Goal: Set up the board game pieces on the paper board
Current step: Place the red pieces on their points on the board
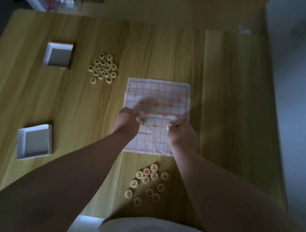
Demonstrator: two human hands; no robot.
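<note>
Dim top-down view. Paper board [159, 92] lies flat on the tabletop [76, 110], right of centre, with a red grid and a crease across the middle band.

Left hand [125, 122] is over the board's left edge, fingers curled, tips on a left piece [140, 123] with a red mark. That piece sits on the near half, just below the middle band. Right hand [181, 134] is over the board's right side, fingers curled, pinching a right piece [169, 126] with a red mark, on the same row as the other one. Both look gripped (blur makes the exact finger contact hard to read). Both forearms reach in from the near edge.

Red pieces [146, 182] are in a loose group on the tabletop, just near of the board's bottom edge, face up, some touching. Black pieces [103, 68] are in a tight cluster left of the board's far corner, well apart from the red group.

Two open white box halves are on the left: far box [57, 55] beside the black cluster, near box [35, 142] closer to the person. Both are apart from the board.
</note>
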